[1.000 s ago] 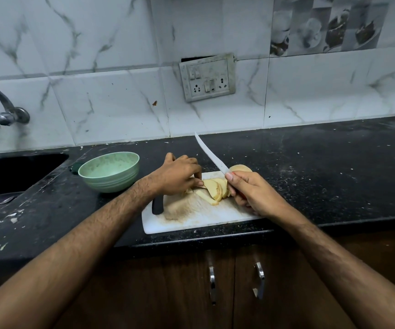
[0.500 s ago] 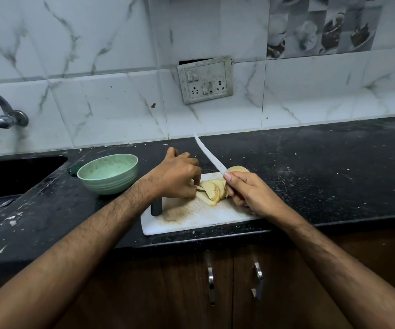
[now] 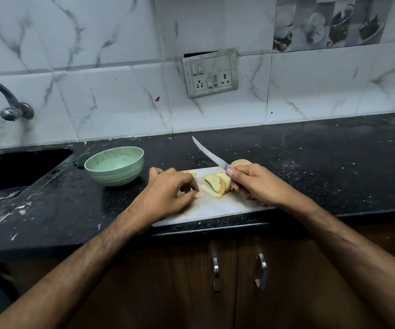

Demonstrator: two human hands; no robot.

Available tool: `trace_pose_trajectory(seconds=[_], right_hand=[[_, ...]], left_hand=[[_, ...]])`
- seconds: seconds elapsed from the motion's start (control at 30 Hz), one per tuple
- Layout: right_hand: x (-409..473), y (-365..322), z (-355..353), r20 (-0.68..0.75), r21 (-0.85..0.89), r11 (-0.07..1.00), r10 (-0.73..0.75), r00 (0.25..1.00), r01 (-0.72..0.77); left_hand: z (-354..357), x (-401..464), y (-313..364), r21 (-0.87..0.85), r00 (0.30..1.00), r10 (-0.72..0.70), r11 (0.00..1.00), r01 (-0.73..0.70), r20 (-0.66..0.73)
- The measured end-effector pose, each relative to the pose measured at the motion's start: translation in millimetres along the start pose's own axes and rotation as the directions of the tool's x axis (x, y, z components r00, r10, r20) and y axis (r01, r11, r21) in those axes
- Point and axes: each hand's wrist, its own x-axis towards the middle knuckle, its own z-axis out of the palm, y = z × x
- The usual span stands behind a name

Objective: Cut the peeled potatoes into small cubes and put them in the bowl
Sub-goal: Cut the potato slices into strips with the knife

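A white cutting board lies at the front edge of the black counter. On it leans a stack of pale potato slices, with a potato strip beside them. My right hand grips the knife by its handle, blade raised and pointing up-left, clear of the board. My left hand is over the board's left part, fingers curled and pinching a small potato piece. A whole peeled potato sits behind my right hand. The green bowl stands left of the board.
A black sink with a spoon in it is at the left, under a tap. A switch socket is on the tiled wall. Brown cabinet doors with metal handles are below the counter.
My left hand has drawn left, away from the slice stack, and now pinches a small piece. The knife stays raised in my right hand.
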Motion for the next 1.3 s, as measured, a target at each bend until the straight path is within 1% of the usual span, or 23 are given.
trace_pose_trajectory(seconds=[0.1, 0.23, 0.37, 0.5, 0.63, 0.73, 0.9, 1.17, 1.3], right_hand=[[-12.2, -8.6, -4.1, 0.003, -0.126, 0.990, 0.060, 0.998, -0.059], [-26.1, -15.9, -7.0, 0.031, -0.325, 0.939, 0.130, 0.991, -0.113], [-32.0, -20.5, -6.5, 0.008, -0.421, 0.896, 0.161, 0.987, -0.143], [-39.6, -27.9, -2.4, 0.032, -0.500, 0.849, 0.213, 0.977, -0.169], [-47.6, -32.1, 10.4, 0.035, -0.617, 0.768, 0.241, 0.970, -0.168], [-52.5, -36.7, 18.3, 0.001, -0.686, 0.706, 0.243, 0.970, -0.176], [-58.3, -44.0, 26.7, -0.005, -0.758, 0.629, 0.254, 0.967, -0.169], [-50.7, -66.6, 40.7, 0.043, -0.760, 0.626, 0.315, 0.948, -0.174], [-60.1, -67.9, 42.2, 0.015, -0.832, 0.537, 0.269, 0.963, -0.137]], left_hand=[[-1.0, 0.3, -6.2, -0.085, 1.000, -0.029, 0.996, 0.030, 0.012], [-0.6, 1.0, -12.2, -0.063, 0.998, -0.034, 0.997, 0.037, 0.046], [-0.9, 2.7, -10.3, -0.071, 0.998, -0.058, 0.996, 0.059, 0.017], [0.2, 2.0, -9.3, -0.147, 0.987, -0.154, 0.976, 0.158, 0.040], [5.4, -3.4, -11.9, -0.238, 0.978, -0.206, 0.949, 0.206, 0.027], [6.6, -2.9, -9.4, -0.245, 0.969, -0.248, 0.938, 0.245, 0.022], [5.6, 0.8, -6.4, -0.170, 0.958, -0.285, 0.944, 0.284, 0.022], [5.8, -0.6, -4.5, -0.185, 0.967, -0.253, 0.950, 0.252, 0.016], [7.4, -6.1, -6.6, -0.196, 0.958, -0.287, 0.940, 0.278, -0.017]])
